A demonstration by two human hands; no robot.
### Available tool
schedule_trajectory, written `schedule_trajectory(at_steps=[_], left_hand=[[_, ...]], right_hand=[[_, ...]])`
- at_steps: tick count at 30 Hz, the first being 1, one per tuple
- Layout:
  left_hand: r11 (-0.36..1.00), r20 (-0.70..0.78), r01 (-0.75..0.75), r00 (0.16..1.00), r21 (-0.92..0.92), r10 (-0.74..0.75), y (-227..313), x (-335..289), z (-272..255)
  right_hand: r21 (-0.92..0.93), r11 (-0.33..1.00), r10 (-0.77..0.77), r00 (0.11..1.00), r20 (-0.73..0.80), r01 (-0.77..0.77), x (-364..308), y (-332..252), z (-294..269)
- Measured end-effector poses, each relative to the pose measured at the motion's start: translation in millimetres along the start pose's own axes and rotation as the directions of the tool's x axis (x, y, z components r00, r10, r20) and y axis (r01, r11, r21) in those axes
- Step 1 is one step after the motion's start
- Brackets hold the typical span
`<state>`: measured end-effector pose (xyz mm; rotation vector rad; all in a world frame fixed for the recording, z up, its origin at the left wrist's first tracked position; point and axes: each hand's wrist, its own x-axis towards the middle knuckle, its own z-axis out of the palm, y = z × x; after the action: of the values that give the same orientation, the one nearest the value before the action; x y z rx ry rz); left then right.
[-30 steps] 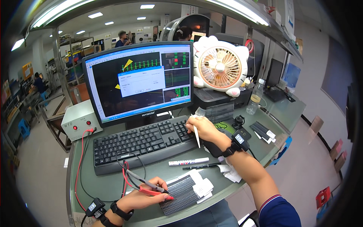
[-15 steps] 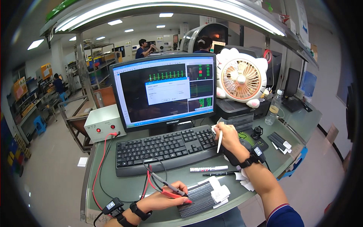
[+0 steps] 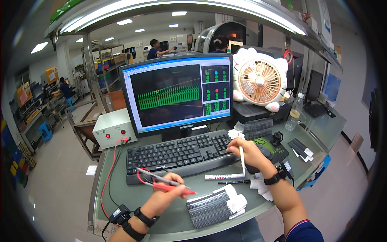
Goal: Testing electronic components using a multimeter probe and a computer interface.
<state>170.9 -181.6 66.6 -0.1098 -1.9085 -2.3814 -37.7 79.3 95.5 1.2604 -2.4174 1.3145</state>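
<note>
Beyond the left hand, furthest left, stood a boxy pale metal unit with red sockets (image 3: 113, 132), a thin red lead (image 3: 104, 189) running from it down the left side. Left hand (image 3: 167, 194) was closed around a slim red plastic probe (image 3: 171, 188) and a grey pen-shaped probe (image 3: 155, 178), both slanting rightward. The red tip sat near the upper-left edge of a dark grey rectangular panel of fine rows (image 3: 207, 205), looking apart from it (blur, so depth was hard to judge). That panel lay just right of the left hand, below the right one, with white paper labels (image 3: 238, 203) at its right end.

Ahead of and between both hands: a long black plastic keyboard (image 3: 177, 155), and behind it a wide black-framed monitor (image 3: 167, 101) showing green rows. Right hand (image 3: 250, 153) was curled at the keyboard's number-pad end, gripping a slender white stick (image 3: 242, 161); key contact, cannot tell.

For good probing, in my judgement: steady the left wrist, keep the two tips from touching each other, land squarely on one chosen spot, press lightly. Right side: keep the stick clear of the keys, check the screen before shifting tips.
</note>
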Motion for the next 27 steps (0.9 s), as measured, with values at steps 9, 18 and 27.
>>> schedule_trajectory(at_steps=[9, 18, 27], left_hand=[[0.979, -0.382, -0.196, 0.910, -0.052, 0.162, 12.8, 10.2, -16.1], [0.977, -0.400, -0.213, 0.898, -0.030, 0.184, 11.1, 10.3, -11.6], [0.973, -0.408, -0.230, 0.889, -0.010, 0.206, 13.0, 10.6, -18.1]], right_hand=[[-0.170, 0.779, -0.532, 0.779, 0.331, 0.604, -111.2, -103.1, 19.1], [-0.243, 0.861, -0.400, 0.890, 0.220, 0.447, -142.6, -90.1, 17.5], [-0.431, 0.676, -0.445, 0.797, 0.408, 0.598, -120.9, -88.6, 53.2]])
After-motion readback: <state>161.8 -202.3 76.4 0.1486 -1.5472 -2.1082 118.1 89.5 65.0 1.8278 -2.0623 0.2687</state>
